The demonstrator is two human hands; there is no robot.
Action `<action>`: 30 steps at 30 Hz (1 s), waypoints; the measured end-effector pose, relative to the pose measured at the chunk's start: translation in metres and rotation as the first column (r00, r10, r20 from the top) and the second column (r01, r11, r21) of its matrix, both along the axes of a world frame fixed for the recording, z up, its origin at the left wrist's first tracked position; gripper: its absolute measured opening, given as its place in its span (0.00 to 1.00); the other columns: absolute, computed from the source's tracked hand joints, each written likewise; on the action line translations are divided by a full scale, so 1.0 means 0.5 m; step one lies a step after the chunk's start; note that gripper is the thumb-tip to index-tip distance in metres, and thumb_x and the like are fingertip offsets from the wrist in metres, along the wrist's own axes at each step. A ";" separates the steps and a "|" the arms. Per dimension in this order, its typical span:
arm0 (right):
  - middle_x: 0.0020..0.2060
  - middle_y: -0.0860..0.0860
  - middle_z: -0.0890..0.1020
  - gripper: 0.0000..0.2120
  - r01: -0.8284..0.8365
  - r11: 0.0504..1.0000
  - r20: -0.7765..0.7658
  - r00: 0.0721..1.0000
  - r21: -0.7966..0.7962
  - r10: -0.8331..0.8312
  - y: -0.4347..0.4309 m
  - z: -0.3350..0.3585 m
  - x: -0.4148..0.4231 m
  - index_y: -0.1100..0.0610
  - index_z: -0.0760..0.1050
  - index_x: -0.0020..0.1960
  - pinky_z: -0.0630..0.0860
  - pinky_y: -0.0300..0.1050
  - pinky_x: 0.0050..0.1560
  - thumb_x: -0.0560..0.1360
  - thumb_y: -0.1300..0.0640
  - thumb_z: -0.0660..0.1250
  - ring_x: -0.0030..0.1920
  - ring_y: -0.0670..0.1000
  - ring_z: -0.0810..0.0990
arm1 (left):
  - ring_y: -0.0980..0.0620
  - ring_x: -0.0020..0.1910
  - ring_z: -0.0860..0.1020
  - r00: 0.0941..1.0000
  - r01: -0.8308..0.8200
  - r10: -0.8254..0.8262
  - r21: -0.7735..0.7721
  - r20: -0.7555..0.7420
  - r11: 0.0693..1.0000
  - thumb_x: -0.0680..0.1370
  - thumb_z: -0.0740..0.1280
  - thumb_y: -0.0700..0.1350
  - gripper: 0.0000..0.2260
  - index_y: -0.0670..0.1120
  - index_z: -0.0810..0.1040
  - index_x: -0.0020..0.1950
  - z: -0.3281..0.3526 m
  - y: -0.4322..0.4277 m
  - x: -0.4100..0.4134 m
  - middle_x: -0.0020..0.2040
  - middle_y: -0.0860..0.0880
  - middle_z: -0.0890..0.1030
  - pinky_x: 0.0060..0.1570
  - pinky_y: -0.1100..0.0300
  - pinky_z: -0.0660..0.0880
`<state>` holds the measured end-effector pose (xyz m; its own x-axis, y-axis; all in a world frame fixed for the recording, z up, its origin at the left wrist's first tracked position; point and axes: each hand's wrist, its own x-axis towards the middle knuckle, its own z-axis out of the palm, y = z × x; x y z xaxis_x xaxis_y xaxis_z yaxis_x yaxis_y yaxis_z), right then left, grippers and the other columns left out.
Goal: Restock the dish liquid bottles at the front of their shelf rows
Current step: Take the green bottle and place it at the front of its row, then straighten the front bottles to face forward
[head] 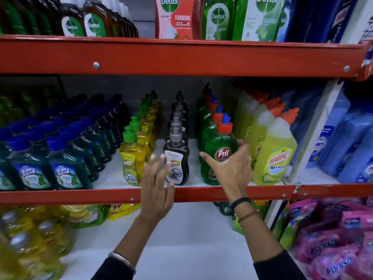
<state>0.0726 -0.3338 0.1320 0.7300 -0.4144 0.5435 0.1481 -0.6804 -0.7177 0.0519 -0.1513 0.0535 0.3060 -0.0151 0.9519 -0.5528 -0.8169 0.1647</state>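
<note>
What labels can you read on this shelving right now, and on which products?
"Pril": green bottle by the right hand.
"Super": yellow bottle and black bottle.
"HARPIC", "10 X": yellow-green bottle.
"Dettol", "FOAMING": pink pouch.
"Vanish": pink packs.
Blue-capped bottles: blurred.

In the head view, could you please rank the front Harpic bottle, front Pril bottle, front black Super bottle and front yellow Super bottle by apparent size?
1. Harpic bottle, largest.
2. Pril bottle.
3. Black Super bottle and yellow Super bottle: they look alike, so unranked.
</note>
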 end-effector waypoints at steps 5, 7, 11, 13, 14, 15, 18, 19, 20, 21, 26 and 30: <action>0.54 0.51 0.77 0.34 -0.284 0.900 0.036 0.957 0.331 0.289 -0.040 -0.034 -0.011 0.50 0.69 0.58 0.77 0.50 0.51 0.66 0.24 0.56 0.55 0.53 0.78 | 0.53 0.76 0.59 0.823 0.424 -0.501 -0.297 -0.268 0.856 0.82 0.53 0.50 0.21 0.47 0.62 0.74 0.037 -0.131 -0.045 0.74 0.51 0.63 0.73 0.60 0.58; 0.56 0.47 0.78 0.32 -0.404 0.764 0.085 0.903 0.503 0.421 -0.057 -0.042 -0.021 0.47 0.71 0.58 0.73 0.46 0.59 0.68 0.25 0.52 0.62 0.51 0.75 | 0.61 0.76 0.55 0.717 0.402 -0.594 -0.480 -0.364 0.779 0.80 0.51 0.56 0.23 0.54 0.56 0.75 0.051 -0.173 -0.052 0.74 0.59 0.57 0.72 0.68 0.54; 0.64 0.49 0.75 0.48 -0.481 0.645 0.065 0.828 0.594 0.558 -0.080 -0.048 -0.032 0.47 0.70 0.64 0.68 0.50 0.68 0.57 0.17 0.49 0.65 0.48 0.73 | 0.71 0.71 0.55 0.591 0.201 -0.684 -0.744 -0.427 0.637 0.68 0.47 0.78 0.38 0.61 0.51 0.73 0.087 -0.208 -0.031 0.72 0.65 0.54 0.73 0.63 0.54; 0.61 0.49 0.76 0.50 -0.519 0.601 0.087 0.796 0.608 0.599 -0.084 -0.044 -0.038 0.48 0.71 0.63 0.69 0.45 0.64 0.54 0.16 0.50 0.61 0.46 0.75 | 0.64 0.74 0.57 0.519 0.194 -0.743 -0.788 -0.422 0.584 0.62 0.45 0.83 0.46 0.61 0.53 0.75 0.091 -0.207 -0.013 0.76 0.60 0.55 0.76 0.55 0.54; 0.61 0.49 0.76 0.52 -0.520 0.598 0.092 0.796 0.610 0.598 -0.086 -0.044 -0.038 0.50 0.71 0.64 0.69 0.44 0.63 0.54 0.16 0.50 0.61 0.46 0.75 | 0.61 0.75 0.57 0.485 0.210 -0.765 -0.792 -0.424 0.573 0.61 0.45 0.83 0.47 0.61 0.54 0.75 0.091 -0.204 -0.006 0.78 0.58 0.56 0.77 0.51 0.54; 0.61 0.50 0.77 0.53 -0.526 0.597 0.103 0.796 0.606 0.597 -0.089 -0.046 -0.038 0.51 0.72 0.64 0.70 0.45 0.63 0.54 0.16 0.50 0.61 0.46 0.75 | 0.59 0.76 0.57 0.457 0.222 -0.778 -0.792 -0.430 0.568 0.61 0.45 0.83 0.47 0.62 0.55 0.75 0.089 -0.200 -0.001 0.78 0.57 0.57 0.77 0.48 0.54; 0.59 0.50 0.78 0.50 -0.522 0.608 0.111 0.806 0.599 0.582 -0.092 -0.049 -0.040 0.49 0.73 0.61 0.72 0.44 0.62 0.54 0.16 0.49 0.59 0.45 0.76 | 0.55 0.77 0.58 0.411 0.228 -0.808 -0.811 -0.422 0.539 0.60 0.46 0.84 0.39 0.72 0.61 0.67 0.089 -0.186 0.003 0.78 0.55 0.60 0.76 0.43 0.55; 0.59 0.50 0.78 0.48 -0.520 0.612 0.111 0.808 0.596 0.579 -0.092 -0.050 -0.040 0.48 0.73 0.60 0.72 0.44 0.62 0.54 0.16 0.49 0.59 0.45 0.76 | 0.54 0.76 0.59 0.407 0.226 -0.813 -0.816 -0.417 0.532 0.59 0.46 0.84 0.37 0.73 0.63 0.65 0.092 -0.183 0.004 0.78 0.54 0.61 0.76 0.42 0.55; 0.59 0.49 0.78 0.47 -0.520 0.621 0.108 0.810 0.586 0.576 -0.092 -0.050 -0.040 0.47 0.73 0.59 0.72 0.45 0.62 0.55 0.16 0.49 0.59 0.45 0.76 | 0.53 0.76 0.59 0.406 0.225 -0.814 -0.819 -0.414 0.529 0.59 0.46 0.84 0.37 0.73 0.64 0.63 0.095 -0.181 0.005 0.77 0.54 0.61 0.76 0.42 0.56; 0.59 0.49 0.78 0.46 -0.522 0.628 0.108 0.811 0.577 0.575 -0.091 -0.051 -0.040 0.46 0.73 0.59 0.72 0.46 0.63 0.55 0.16 0.49 0.60 0.46 0.76 | 0.53 0.76 0.60 0.404 0.227 -0.817 -0.820 -0.412 0.526 0.58 0.47 0.85 0.37 0.73 0.64 0.63 0.098 -0.179 0.005 0.77 0.54 0.62 0.76 0.43 0.56; 0.61 0.49 0.76 0.46 -0.542 0.623 0.120 0.801 0.564 0.587 -0.092 -0.053 -0.040 0.46 0.71 0.61 0.71 0.45 0.64 0.56 0.16 0.49 0.60 0.45 0.75 | 0.54 0.76 0.59 0.409 0.243 -0.813 -0.810 -0.414 0.534 0.59 0.46 0.84 0.36 0.73 0.62 0.64 0.098 -0.181 -0.002 0.78 0.54 0.60 0.76 0.43 0.55; 0.63 0.49 0.76 0.45 -0.522 0.645 0.131 0.823 0.558 0.552 -0.081 -0.060 -0.046 0.46 0.72 0.62 0.70 0.46 0.65 0.59 0.17 0.48 0.63 0.47 0.75 | 0.57 0.75 0.61 0.464 0.254 -0.785 -0.788 -0.410 0.561 0.62 0.46 0.83 0.36 0.70 0.63 0.66 0.085 -0.181 -0.017 0.76 0.55 0.64 0.76 0.45 0.57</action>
<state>0.0497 -0.3745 0.1021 0.9386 -0.1515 0.3099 0.3165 0.0216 -0.9483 0.0432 -0.2418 0.0959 0.9460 0.0003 0.3241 -0.3240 0.0192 0.9459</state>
